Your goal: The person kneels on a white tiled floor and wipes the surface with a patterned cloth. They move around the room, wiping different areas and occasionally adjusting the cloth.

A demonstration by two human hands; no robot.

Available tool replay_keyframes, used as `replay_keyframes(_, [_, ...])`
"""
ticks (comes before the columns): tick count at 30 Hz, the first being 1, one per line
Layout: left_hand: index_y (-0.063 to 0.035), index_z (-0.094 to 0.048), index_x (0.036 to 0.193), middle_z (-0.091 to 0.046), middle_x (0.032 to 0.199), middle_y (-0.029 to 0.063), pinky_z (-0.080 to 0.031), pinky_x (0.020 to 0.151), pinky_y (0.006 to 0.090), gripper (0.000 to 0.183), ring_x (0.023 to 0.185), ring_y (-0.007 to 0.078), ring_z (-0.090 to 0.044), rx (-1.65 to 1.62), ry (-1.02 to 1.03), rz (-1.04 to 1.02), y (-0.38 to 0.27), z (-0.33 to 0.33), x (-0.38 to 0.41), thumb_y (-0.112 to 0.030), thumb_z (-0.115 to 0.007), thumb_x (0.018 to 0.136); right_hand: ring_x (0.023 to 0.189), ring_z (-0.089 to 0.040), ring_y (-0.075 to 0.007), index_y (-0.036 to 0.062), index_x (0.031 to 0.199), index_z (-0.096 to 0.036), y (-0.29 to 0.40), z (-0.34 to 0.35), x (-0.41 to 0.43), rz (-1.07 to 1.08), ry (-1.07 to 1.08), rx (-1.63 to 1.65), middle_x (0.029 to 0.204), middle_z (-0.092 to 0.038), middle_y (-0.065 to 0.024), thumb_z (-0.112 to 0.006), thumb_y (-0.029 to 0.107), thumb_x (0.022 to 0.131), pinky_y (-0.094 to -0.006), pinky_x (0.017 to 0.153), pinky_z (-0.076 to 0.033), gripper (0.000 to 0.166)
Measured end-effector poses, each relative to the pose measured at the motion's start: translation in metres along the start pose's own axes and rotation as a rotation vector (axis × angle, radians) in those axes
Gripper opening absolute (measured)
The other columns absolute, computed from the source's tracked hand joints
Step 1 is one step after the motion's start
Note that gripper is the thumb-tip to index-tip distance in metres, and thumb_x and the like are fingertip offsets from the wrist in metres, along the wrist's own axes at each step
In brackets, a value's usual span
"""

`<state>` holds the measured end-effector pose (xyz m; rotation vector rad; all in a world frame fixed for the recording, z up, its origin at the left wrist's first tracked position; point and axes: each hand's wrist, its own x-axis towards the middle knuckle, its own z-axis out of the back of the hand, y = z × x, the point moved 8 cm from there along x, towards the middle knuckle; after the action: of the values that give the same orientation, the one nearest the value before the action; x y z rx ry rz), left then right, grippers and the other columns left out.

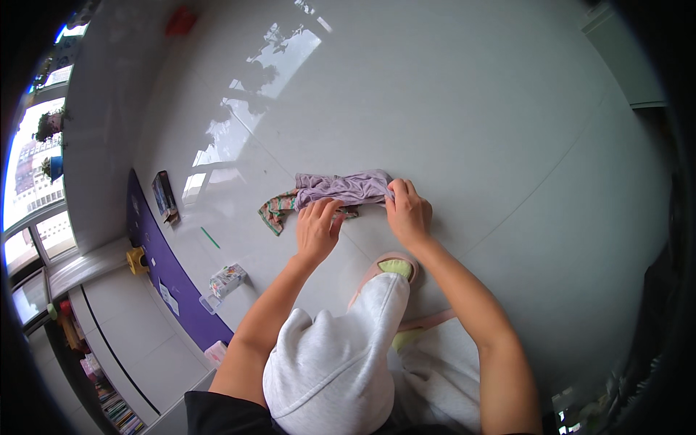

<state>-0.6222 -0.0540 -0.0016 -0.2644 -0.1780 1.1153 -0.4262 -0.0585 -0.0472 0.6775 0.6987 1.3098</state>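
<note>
A crumpled mauve cloth garment [348,186] lies on the shiny tiled floor in front of me. Patterned fabric in green and orange [276,211] shows from under its left end and along its near edge. My right hand [409,209] pinches the garment's right end between thumb and fingers. At the near left edge of the garment is my left hand [319,225], its fingers on or just above the cloth and its thumb apart; whether it touches cannot be told.
Pink slippers [413,265] are on my feet just below the garment. Leftward on the floor lie a green stick [210,237], a small patterned box [227,279] and a dark box [164,196]. A purple panel [179,277] and white cabinets [147,342] stand beyond.
</note>
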Motion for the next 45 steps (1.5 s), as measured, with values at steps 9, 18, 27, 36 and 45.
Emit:
replay_keyframes(9, [-0.0076,-0.064,0.095,-0.070,0.092,0.0075,-0.048,0.087,0.0410,0.017,0.095,0.0238,-0.067,-0.154,0.319,0.275,0.036,-0.029,0.019,-0.017,-0.075,0.087,0.101,-0.058,-0.0228,0.0147,0.107,-0.064,0.013,-0.020,-0.021,0.433,0.059,-0.427,0.104,-0.060,-0.0061,-0.074,0.012,0.080,-0.0399,0.080,-0.047,0.029])
replay_keyframes(18, [-0.0049,-0.068,0.100,-0.069,0.084,0.0025,-0.052,0.072,0.0312,0.015,0.077,0.0123,-0.064,-0.491,0.778,0.185,0.027,0.008,0.024,-0.017,-0.074,0.092,0.087,-0.064,-0.0268,0.0132,0.094,-0.074,0.044,0.050,0.041,0.229,-0.063,0.175,0.082,-0.068,-0.0037,-0.070,0.014,0.088,-0.0417,0.080,-0.046,0.007])
replay_keyframes(27, [-0.0142,-0.059,0.125,-0.061,0.126,0.0056,-0.041,0.102,0.0435,0.062,0.110,0.0307,-0.060,0.023,0.091,-0.116,-0.043,0.005,0.030,-0.044,-0.083,0.076,0.085,-0.062,-0.0309,0.0038,0.099,-0.072,0.030,0.031,0.028,0.027,0.415,0.315,0.083,-0.066,-0.0124,-0.071,0.022,0.091,-0.0416,0.079,-0.049,0.020])
replay_keyframes(36, [-0.0050,-0.062,0.110,-0.070,0.088,0.0096,-0.044,0.100,0.0423,0.017,0.072,0.0226,-0.063,-0.470,0.232,0.227,-0.004,0.045,0.076,-0.013,-0.059,0.095,0.120,-0.055,-0.0293,0.0072,0.122,-0.059,0.009,0.008,0.003,0.262,0.074,-0.158,0.124,-0.059,-0.0115,-0.078,0.018,0.082,-0.0455,0.103,-0.042,0.046])
replay_keyframes(45, [-0.0014,-0.063,0.119,-0.068,0.091,0.0053,-0.050,0.073,0.0272,0.027,0.081,0.0109,-0.062,-0.558,0.441,0.373,0.048,0.059,0.106,-0.017,-0.065,0.098,0.085,-0.065,-0.0250,0.0030,0.091,-0.067,0.013,0.095,0.073,-0.052,0.263,0.465,0.076,-0.065,-0.0070,-0.066,0.003,0.077,-0.0391,0.072,-0.052,0.013])
